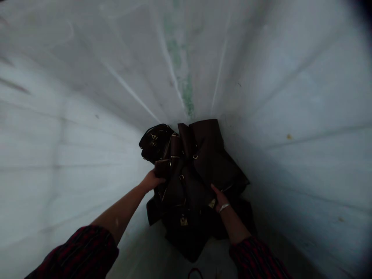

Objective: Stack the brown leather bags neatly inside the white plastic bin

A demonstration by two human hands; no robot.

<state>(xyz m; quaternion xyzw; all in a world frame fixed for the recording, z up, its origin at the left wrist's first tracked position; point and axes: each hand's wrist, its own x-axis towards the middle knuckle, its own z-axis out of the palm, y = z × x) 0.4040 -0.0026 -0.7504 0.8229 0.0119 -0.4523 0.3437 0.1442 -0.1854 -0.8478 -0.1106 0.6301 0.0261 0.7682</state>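
We're reaching both arms forward and down, sleeves pushed up past the forearms. Our left hand [151,180] is sitting further out than the right, fingers curled closed in a grip, thumb side up. Our right hand [219,198] is lying nearer, fingers hidden, only the thumb pointing up-left; a bracelet is sitting at the wrist just behind the knuckles.

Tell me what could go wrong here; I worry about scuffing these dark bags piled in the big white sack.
The bags lie heaped on one another, so their gold clasps may scratch neighbouring leather when shifted. The left hand grips only a flap at the pile's edge, so a pull might strain that flap. The right hand wears a bracelet that could catch on the bags. Dim light hides detail.
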